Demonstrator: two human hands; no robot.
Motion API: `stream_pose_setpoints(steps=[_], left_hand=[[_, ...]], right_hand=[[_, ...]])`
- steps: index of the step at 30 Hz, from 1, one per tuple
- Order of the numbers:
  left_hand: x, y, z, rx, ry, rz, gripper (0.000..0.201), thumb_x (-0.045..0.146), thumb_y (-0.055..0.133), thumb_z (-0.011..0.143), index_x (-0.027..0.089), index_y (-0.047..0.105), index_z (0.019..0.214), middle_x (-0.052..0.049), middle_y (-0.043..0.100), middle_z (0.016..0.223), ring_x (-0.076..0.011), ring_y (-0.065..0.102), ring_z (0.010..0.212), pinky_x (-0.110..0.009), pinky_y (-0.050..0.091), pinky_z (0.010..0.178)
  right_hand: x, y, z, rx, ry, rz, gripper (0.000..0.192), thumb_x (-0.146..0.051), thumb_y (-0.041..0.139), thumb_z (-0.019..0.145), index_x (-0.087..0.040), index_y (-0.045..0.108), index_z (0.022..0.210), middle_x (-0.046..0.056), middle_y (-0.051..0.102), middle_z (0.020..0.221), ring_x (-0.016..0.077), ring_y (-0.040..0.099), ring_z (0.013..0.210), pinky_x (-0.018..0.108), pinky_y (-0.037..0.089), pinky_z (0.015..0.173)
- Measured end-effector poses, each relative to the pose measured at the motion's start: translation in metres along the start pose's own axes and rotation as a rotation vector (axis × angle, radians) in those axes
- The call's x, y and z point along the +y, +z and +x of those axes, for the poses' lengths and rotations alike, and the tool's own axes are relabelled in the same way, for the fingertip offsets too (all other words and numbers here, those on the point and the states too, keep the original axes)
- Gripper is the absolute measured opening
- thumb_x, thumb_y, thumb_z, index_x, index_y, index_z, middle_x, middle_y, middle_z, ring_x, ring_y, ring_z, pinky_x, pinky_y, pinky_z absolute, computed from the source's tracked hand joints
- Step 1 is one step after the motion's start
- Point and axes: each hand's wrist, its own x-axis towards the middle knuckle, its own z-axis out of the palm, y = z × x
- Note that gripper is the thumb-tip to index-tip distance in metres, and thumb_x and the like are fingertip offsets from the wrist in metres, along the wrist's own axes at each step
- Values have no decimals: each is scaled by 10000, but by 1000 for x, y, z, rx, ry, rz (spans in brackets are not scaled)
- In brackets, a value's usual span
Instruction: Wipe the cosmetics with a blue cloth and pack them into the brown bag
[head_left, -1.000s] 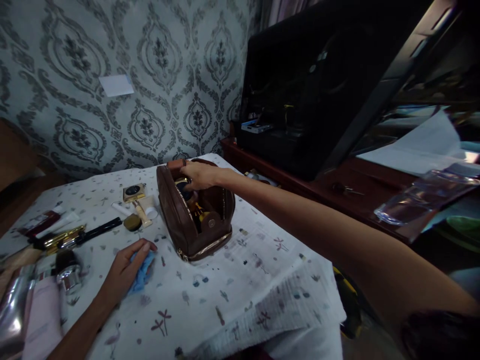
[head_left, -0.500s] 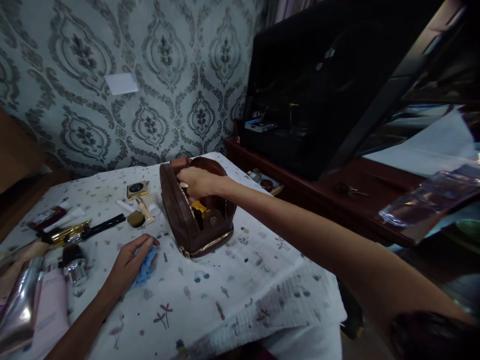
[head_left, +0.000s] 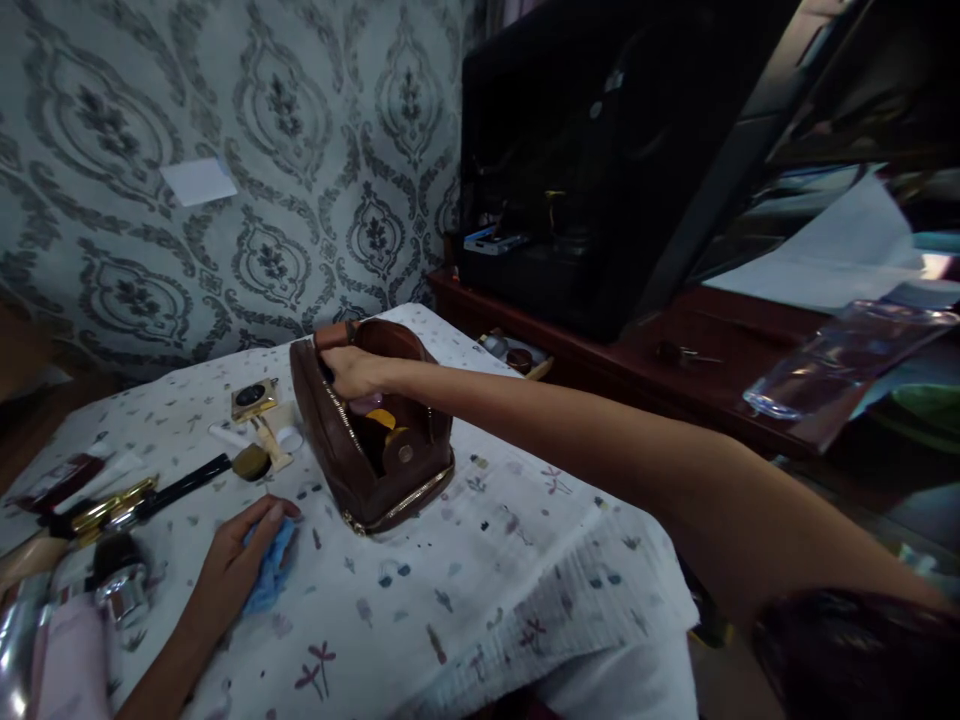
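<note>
My right hand (head_left: pixel 352 374) reaches into an unzipped brown cosmetic bag (head_left: pixel 330 450) standing on the cloth-covered table. Its fingers are hidden behind the bag's side wall, so I cannot see what they touch. Something yellow (head_left: pixel 381 418) shows inside the bag below my wrist. Lower left, my left hand (head_left: pixel 238 552) rests on the table, closed around a crumpled blue cloth (head_left: pixel 271 572). Close to that hand lie a makeup brush (head_left: pixel 251 461) with a black handle, a small cream tube (head_left: pixel 271 445) and a gold compact (head_left: pixel 253 398).
Tubes and bottles, among them a pink tube (head_left: pixel 73 660), crowd the table's left edge. On the right, a large black TV (head_left: pixel 555 200) stands on a dark red cabinet (head_left: pixel 600 375) with an open drawer (head_left: pixel 517 355). A clear plastic case (head_left: pixel 832 365) lies there.
The view has swung slightly, shifting everything left. My right hand has sunk a little further behind the bag's side wall. The left hand still holds the blue cloth.
</note>
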Motion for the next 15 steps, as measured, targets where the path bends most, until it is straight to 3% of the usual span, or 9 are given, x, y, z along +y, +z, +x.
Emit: stream_pose_setpoints(steps=[3,7,12,15], left_hand=[[-4,0,1,-8,-57,-24,548,708,527,813,183,674,868,18,582,538,-155,527,512,-231,417,489],[3,5,-3,17,-134,-53,580,743,555,774,181,653,876,21,585,536,-142,510,482,-217,392,450],[17,11,-8,93,-159,-47,555,723,545,800,182,642,880,30,567,520,-138,512,494,-208,401,461],[13,7,-4,38,-147,-24,584,747,549,776,178,643,867,17,588,542,-159,546,504,-231,435,466]], right_hand=[[-1,-9,0,75,33,-9,323,-111,626,821,-51,612,1138,150,685,1166,242,673,1045,232,539,770],[0,-2,0,69,21,13,324,-84,655,785,-83,638,1109,133,696,1178,229,691,1020,231,551,758],[0,20,8,88,24,-4,310,-67,574,869,-119,658,1162,185,630,1303,312,617,1206,395,518,956],[1,26,14,139,43,7,293,-116,593,892,-144,670,1173,201,570,1379,350,523,1320,461,463,1031]])
